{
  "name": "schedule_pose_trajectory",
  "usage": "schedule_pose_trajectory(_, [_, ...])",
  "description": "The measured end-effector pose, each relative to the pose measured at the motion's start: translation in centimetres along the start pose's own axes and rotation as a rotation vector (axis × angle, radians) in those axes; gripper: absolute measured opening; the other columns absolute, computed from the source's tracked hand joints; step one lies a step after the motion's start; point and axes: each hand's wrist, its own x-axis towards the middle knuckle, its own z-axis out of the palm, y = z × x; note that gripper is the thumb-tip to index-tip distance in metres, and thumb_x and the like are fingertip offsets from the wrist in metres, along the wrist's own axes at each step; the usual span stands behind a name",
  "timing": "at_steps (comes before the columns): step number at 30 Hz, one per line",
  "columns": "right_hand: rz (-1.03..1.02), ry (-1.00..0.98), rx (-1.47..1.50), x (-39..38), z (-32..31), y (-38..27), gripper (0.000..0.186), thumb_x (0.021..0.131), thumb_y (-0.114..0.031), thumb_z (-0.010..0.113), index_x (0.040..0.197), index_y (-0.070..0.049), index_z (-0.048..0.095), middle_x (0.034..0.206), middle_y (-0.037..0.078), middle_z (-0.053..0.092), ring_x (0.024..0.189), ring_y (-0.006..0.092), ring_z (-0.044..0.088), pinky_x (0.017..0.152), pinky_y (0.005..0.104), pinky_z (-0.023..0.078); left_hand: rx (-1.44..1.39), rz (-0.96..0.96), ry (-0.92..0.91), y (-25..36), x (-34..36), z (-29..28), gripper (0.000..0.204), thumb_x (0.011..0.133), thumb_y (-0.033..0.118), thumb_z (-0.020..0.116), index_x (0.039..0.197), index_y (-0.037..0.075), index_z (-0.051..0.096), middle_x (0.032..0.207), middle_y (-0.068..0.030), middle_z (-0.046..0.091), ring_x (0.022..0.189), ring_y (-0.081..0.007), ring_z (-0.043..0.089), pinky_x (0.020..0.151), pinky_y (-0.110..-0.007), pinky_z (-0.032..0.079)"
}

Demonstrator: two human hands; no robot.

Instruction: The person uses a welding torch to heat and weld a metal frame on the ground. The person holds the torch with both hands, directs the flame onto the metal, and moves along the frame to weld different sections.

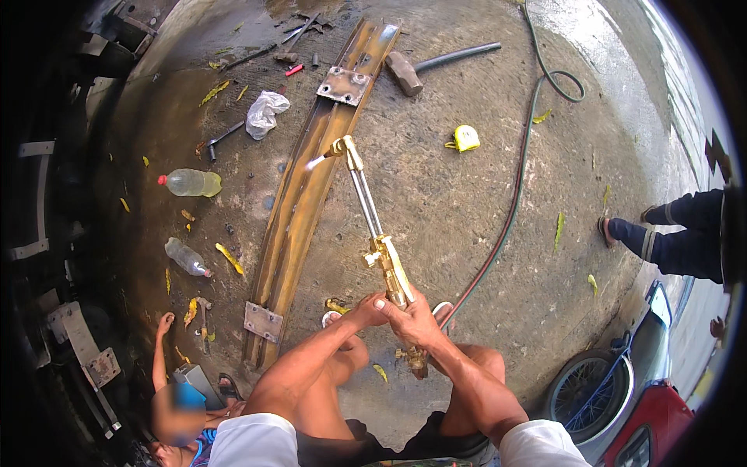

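Observation:
My right hand (418, 321) is wrapped round the handle of a brass cutting torch (379, 243). Against the same handle, on its left side, my left hand (369, 311) is closed; its fingertips are partly hidden. Two long silver tubes run up to the torch's angled head, where a small white flame (315, 163) burns. That flame points left, over a long rusty steel channel (298, 206) lying on the concrete. Steel plates with holes sit across the channel: an upper plate (344, 86) and a lower plate (263, 321).
Red and green hoses (510, 222) trail up the right. Near the channel lie a sledgehammer (405, 75), yellow tape measure (465, 138), plastic bag (266, 114) and two bottles (191, 183). Another person (187, 412) is lower left; someone's legs (677, 241) stand right, above a wheel (589, 393).

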Motion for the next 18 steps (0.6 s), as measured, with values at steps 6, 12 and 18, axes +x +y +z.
schedule_pose_trajectory(6, [0.040,0.092,0.061,-2.6,-3.5,-2.0,0.028,0.090,-0.021,0.075,0.100,-0.005,0.055,0.069,-0.007,0.050,0.058,0.0044,0.045,0.049,0.0245,0.038,0.150,-0.330,0.172,8.0,-6.8,3.3,0.035,0.093,0.030,0.061,0.104,-0.003,0.065,0.103,-0.0271,0.068,0.100,-0.0430,0.064,0.086,-0.049,0.049])
schedule_pose_trajectory(12, [0.019,0.200,0.098,-5.8,-4.8,-7.8,0.028,0.088,-0.022,0.077,0.092,-0.008,0.053,0.066,-0.007,0.047,0.052,0.0037,0.041,0.044,0.0244,0.034,0.047,-0.348,0.341,11.5,-13.9,7.0,0.030,0.092,0.023,0.062,0.106,-0.003,0.066,0.100,-0.0265,0.069,0.097,-0.0434,0.065,0.086,-0.048,0.049])
schedule_pose_trajectory(18, [-0.131,0.328,0.011,-7.6,-8.9,-13.8,0.027,0.088,-0.022,0.077,0.088,-0.009,0.053,0.067,-0.008,0.047,0.056,0.0029,0.041,0.047,0.0239,0.035,0.041,-0.285,0.415,21.1,-16.3,7.1,0.039,0.095,0.038,0.055,0.101,0.002,0.069,0.091,-0.0236,0.069,0.085,-0.0429,0.067,0.073,-0.051,0.050])
